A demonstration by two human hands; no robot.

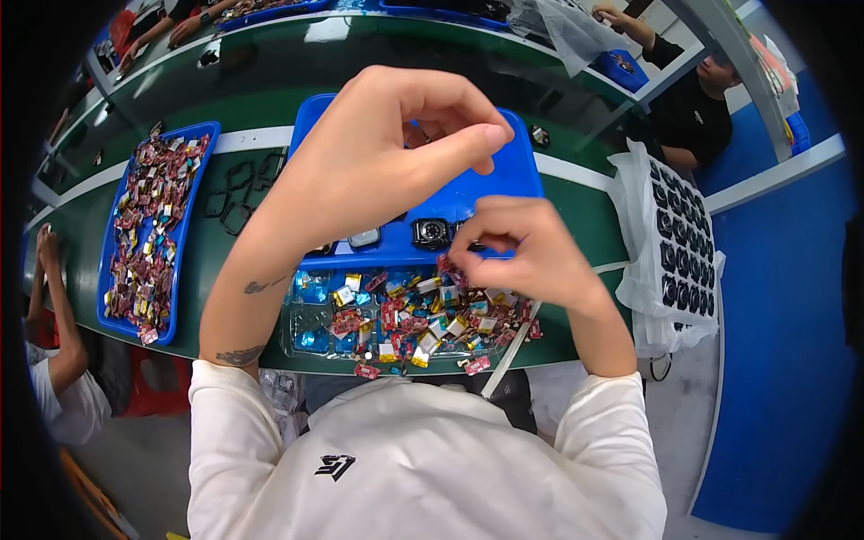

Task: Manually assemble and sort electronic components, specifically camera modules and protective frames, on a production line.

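My left hand (pixel 405 144) is raised over a blue tray (pixel 513 171), its fingers curled in and its thumb against them; whatever they hold is hidden. Lower and to the right, my right hand (pixel 531 247) pinches what looks like a small red circuit board (pixel 446 267) between thumb and forefinger. Just left of those fingertips, a black square watch case (pixel 431 234) lies in the blue tray. Another case with a pale face (pixel 364 238) is partly covered by my left wrist. Below is a clear plastic tray (pixel 290 337) heaped with red circuit boards and small silver-and-yellow batteries (pixel 430 342).
A long blue tray (pixel 212 135) full of similar boards stands at left, beside black frames (pixel 236 219). At right, a white tray (pixel 670 184) holds rows of black watch cases. Other people sit around the green table (pixel 585 216); one person (pixel 693 112) is at far right.
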